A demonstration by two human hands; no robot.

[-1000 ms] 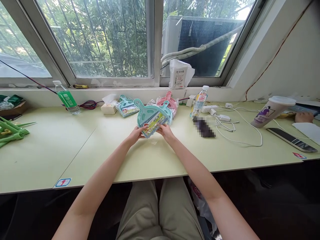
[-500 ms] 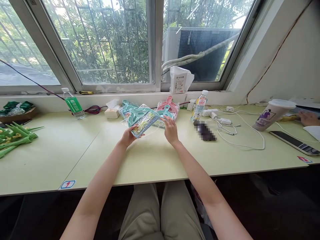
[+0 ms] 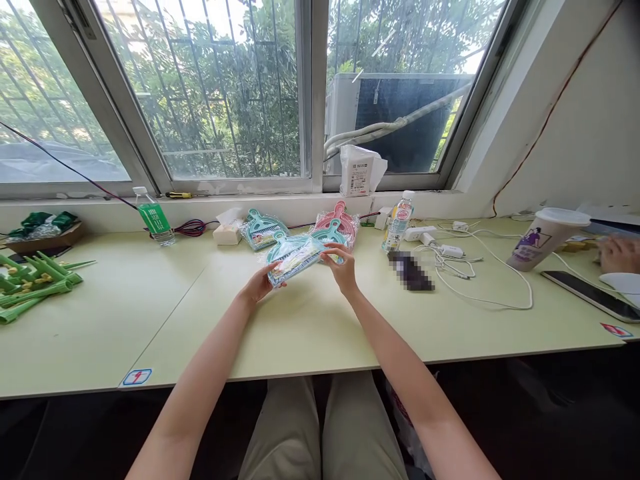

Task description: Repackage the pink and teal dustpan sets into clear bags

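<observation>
Both my hands hold a teal dustpan-and-brush set (image 3: 297, 261) in clear plastic wrap, tilted just above the table. My left hand (image 3: 257, 283) is closed on its lower left corner, thumb on top. At the right end, my right hand (image 3: 343, 268) pinches the edge between thumb and fingers. Behind it lie more wrapped sets: a teal one (image 3: 263, 230) to the left, and a pink one (image 3: 345, 219) with another teal one (image 3: 331, 232) in front of it to the right. The lower parts of the right-hand sets are partly hidden by the held one and my fingers.
Along the back stand a green-labelled bottle (image 3: 156, 220), a tissue pack (image 3: 227, 230) and a drink bottle (image 3: 399, 223). White cables (image 3: 453, 252) and a pixelated dark object (image 3: 413, 271) lie right. Beyond are a cup (image 3: 545, 240), a phone (image 3: 590, 293) and another person's hand (image 3: 620, 253). Green plastic pieces (image 3: 37, 283) lie left.
The held set has tilted, and its front catches more glare. My right hand now pinches its right end with bent fingers. The camera view has shifted slightly upward.
</observation>
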